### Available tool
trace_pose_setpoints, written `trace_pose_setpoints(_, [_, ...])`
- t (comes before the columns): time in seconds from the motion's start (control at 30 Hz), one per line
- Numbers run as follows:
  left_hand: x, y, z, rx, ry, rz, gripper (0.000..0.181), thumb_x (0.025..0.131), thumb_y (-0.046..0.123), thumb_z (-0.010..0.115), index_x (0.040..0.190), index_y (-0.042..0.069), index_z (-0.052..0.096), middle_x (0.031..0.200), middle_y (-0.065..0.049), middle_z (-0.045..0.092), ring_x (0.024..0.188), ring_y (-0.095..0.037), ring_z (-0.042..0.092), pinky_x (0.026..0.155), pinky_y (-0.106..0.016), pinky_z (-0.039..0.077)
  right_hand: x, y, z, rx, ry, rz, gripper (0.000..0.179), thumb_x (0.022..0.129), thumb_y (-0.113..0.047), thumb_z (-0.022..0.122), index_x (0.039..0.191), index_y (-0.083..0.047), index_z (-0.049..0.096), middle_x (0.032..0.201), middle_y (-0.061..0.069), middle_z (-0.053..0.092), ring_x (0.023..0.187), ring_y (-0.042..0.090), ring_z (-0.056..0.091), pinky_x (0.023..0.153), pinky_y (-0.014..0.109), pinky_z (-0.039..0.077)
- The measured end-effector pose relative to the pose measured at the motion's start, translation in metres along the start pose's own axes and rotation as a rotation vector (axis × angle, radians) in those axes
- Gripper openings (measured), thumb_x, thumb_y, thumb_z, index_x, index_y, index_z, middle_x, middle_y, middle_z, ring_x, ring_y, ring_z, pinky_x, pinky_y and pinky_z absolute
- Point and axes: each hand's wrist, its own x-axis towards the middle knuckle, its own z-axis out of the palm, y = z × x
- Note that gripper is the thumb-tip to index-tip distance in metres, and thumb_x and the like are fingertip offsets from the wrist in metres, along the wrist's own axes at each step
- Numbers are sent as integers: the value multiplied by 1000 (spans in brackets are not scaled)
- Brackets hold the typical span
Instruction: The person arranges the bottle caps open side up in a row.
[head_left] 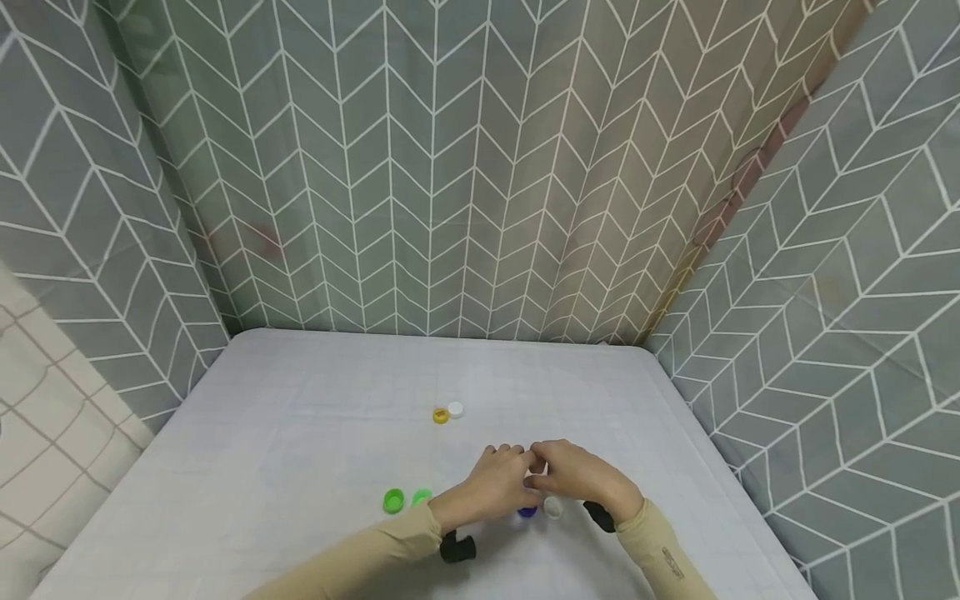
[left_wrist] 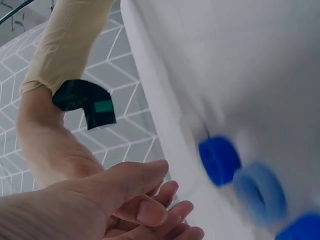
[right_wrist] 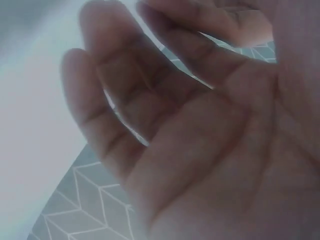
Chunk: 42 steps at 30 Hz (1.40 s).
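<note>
My left hand [head_left: 491, 487] and right hand [head_left: 581, 471] meet over the table, fingertips close together or touching. In the left wrist view, the left hand [left_wrist: 100, 205] has loosely bent fingers, and no object shows in it. The right palm [right_wrist: 200, 145] faces its wrist camera, its fingers slightly bent and apart, with no object visible there. Just below the hands in the head view lie a dark blue cap [head_left: 527, 512] and a white cap [head_left: 552, 507]. The left wrist view shows a blue cap [left_wrist: 220, 160] beside a pale blue ring-like cap [left_wrist: 260, 194], both blurred.
A green cap [head_left: 393, 501] and a lighter green cap [head_left: 422, 496] lie left of the left hand. Farther back, a yellow cap [head_left: 440, 415] touches or nearly touches a white cap [head_left: 455, 409]. Patterned curtains [head_left: 450, 167] surround the white table [head_left: 300, 433].
</note>
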Motion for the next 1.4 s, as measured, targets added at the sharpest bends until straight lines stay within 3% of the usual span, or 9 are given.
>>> trace_pose_setpoints(0.23, [-2, -18, -18, 5, -1, -39, 29, 76, 38, 77, 95, 20, 65, 82, 9, 60, 72, -8, 52, 72, -32, 44, 20, -9, -1, 6, 41, -64, 8, 90, -20, 68, 93, -13, 65, 87, -5, 66, 73, 3, 57, 65, 20, 48])
trace_pose_setpoints(0.7, [-7, -57, -41, -85, 27, -85, 19, 78, 30, 78, 86, 17, 68, 83, 4, 66, 73, -7, 58, 62, -23, 43, 56, -28, 4, -35, 121, -124, 13, 89, -18, 68, 97, -9, 65, 85, -1, 66, 71, 4, 56, 62, 20, 47])
trace_pose_setpoints(0.8, [-7, -68, -48, -78, 32, -108, 21, 77, 30, 79, 88, 14, 70, 84, 2, 68, 75, -10, 59, 65, -27, 46, 66, -31, 5, -43, 142, -135, 16, 89, -17, 69, 100, -7, 65, 85, 2, 67, 72, 6, 57, 62, 20, 47])
trace_pose_setpoints(1.03, [-5, -98, -62, -103, 13, -249, 29, 75, 27, 81, 94, 8, 68, 89, -3, 68, 81, -18, 62, 75, -42, 49, 93, -33, 8, -97, 170, -122, 32, 86, -17, 72, 114, -2, 64, 90, 8, 68, 76, 15, 61, 65, 26, 49])
trace_pose_setpoints(1.4, [0, -140, -61, -166, 33, -433, 47, 74, 23, 83, 110, 1, 61, 93, -7, 66, 78, -18, 59, 73, -39, 50, 129, -33, 18, -178, 169, -43, 43, 83, -21, 75, 123, -9, 62, 104, 12, 61, 89, 20, 62, 71, 33, 51])
